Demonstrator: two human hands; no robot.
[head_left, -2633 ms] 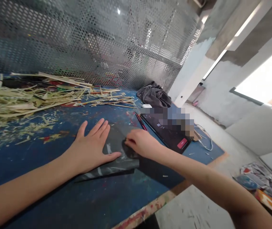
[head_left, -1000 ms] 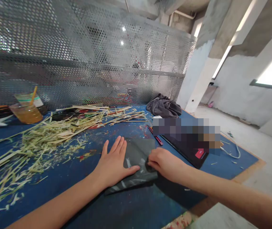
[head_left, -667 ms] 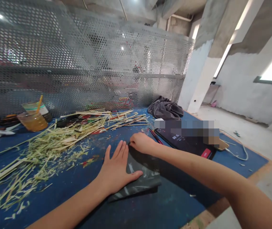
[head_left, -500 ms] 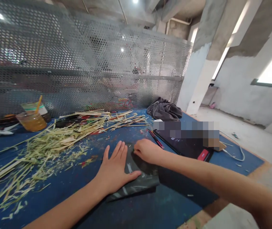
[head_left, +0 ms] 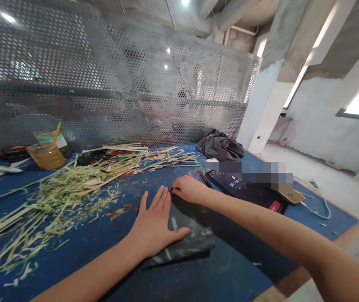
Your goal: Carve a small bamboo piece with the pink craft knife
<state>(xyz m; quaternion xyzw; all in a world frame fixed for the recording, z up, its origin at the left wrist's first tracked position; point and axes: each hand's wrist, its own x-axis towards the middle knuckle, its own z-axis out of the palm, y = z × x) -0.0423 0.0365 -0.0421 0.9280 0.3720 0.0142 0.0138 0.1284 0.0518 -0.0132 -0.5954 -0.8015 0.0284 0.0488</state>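
A dark grey, sheet-like piece [head_left: 190, 230] with pale smears lies on the blue tabletop, its near edge slightly raised. My left hand [head_left: 154, 224] presses flat on its left part, fingers spread and thumb out to the right. At the sheet's far edge, close to the left fingertips, my right hand [head_left: 188, 188] is closed in a pinch. Whatever those fingers hold is hidden from view. Just beyond the right wrist lie thin dark and reddish sticks, perhaps pens [head_left: 205, 179], beside a large phone [head_left: 245, 191] with a lit timer.
Split straw-like strips and shavings [head_left: 81, 180] spread over the left of the blue table [head_left: 229, 268]. Behind them stand a cup of amber liquid [head_left: 46, 156] and a jar. A grey cloth [head_left: 220, 144] lies near the perforated metal screen [head_left: 119, 84]. A white cable [head_left: 319, 216] curls at right.
My right hand has slid away from me and slightly left, from over the sheet to its far edge. My left hand stays flat on the sheet. The view has shifted slightly.
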